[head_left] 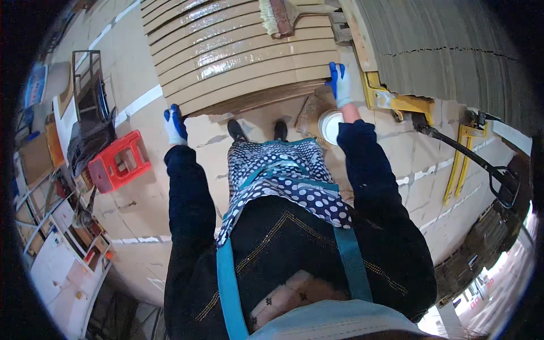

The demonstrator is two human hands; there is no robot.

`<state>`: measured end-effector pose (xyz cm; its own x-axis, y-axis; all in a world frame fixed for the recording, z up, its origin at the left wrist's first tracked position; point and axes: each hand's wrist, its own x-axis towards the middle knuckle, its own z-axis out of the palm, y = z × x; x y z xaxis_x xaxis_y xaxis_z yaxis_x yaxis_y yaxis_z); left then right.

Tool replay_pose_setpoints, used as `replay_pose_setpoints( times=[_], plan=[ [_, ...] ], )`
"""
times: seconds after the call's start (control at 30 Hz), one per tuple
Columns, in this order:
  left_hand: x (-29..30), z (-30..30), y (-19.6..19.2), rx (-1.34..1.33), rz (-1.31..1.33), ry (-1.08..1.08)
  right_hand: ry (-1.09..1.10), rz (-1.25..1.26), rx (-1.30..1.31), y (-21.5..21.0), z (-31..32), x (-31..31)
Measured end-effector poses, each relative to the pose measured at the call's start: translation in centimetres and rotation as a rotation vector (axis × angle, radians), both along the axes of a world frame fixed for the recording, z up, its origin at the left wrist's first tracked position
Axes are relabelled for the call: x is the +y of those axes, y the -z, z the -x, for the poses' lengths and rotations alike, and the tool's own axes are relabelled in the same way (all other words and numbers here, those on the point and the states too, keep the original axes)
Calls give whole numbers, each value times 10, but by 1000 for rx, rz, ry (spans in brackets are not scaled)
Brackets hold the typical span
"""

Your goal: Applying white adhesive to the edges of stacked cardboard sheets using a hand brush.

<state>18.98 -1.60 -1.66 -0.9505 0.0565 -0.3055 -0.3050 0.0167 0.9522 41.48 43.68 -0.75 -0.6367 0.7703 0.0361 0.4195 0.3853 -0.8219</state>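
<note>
A fanned pile of brown cardboard sheets (243, 85) lies in front of me, its overlapping edges forming strips with a wet-looking shine. At the near left corner, my left hand (176, 126), in a white and blue glove, is closed on the cardboard edge. Gloved the same way, my right hand (340, 86) grips the near right corner; its fingertips are partly hidden at the edge. A wide brush (279, 18) with pale bristles rests on the far part of the pile. Beside my right forearm, a white bucket (330, 126) stands on the floor.
To the right rises a tall stack of greyish sheets (442, 51), with a yellow pallet jack (391, 101) and its black handle (470, 153) beside it. A red plastic stool (119, 161) is on the left, near a dark metal frame (88, 85). My shoes (237, 130) stand close to the pile.
</note>
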Motion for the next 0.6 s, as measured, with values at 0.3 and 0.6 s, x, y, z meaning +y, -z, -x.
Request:
replay_pose_setpoints(
  times=[0.3,0.6],
  plan=[
    [27,33,14,-38,835,9,123,-263,-525,-10,33,5],
    [53,23,-24,68,1108,88,91,-249,-668,-23,42,6]
  ],
)
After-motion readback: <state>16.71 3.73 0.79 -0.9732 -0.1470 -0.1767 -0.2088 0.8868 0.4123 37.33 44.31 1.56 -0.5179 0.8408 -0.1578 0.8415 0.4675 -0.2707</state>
